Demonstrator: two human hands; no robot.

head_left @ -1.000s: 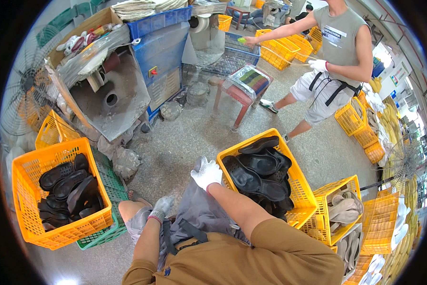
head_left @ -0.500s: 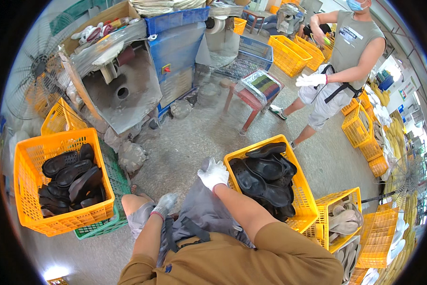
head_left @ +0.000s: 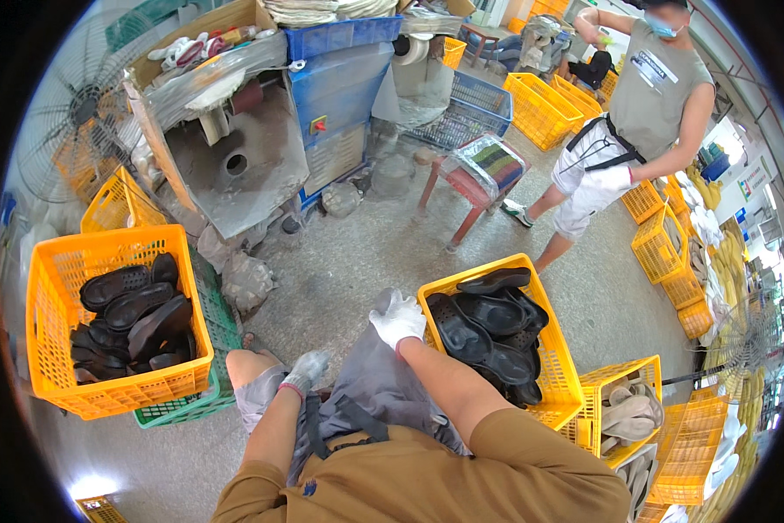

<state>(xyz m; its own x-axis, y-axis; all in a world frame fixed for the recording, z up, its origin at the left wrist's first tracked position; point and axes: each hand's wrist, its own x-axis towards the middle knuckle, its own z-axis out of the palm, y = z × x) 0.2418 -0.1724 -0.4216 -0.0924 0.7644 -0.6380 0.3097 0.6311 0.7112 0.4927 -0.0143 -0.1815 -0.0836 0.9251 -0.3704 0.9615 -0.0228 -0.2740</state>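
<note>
My right hand [head_left: 398, 319], in a white glove, rests on the grey apron [head_left: 377, 383] over my right knee, next to an orange crate [head_left: 540, 327] of black shoe soles [head_left: 479, 336]. My left hand [head_left: 306, 371], in a grey glove, lies on my left thigh with fingers curled. Neither hand holds a sole. A second orange crate [head_left: 50, 296] with black soles [head_left: 135, 318] stands to my left on a green crate [head_left: 222, 322].
A dusty grey grinding machine [head_left: 235, 144] with a blue cabinet [head_left: 340, 96] stands ahead. A red stool [head_left: 475, 179] holds a wrapped bundle. A person in a grey shirt [head_left: 645, 105] stands at the right among orange crates [head_left: 671, 253]. Crates of beige soles [head_left: 623, 414] sit at my right.
My view has shifted, so the crates and machine sit lower and larger. My hands stay on my lap. The standing person has moved a little and lowered an arm.
</note>
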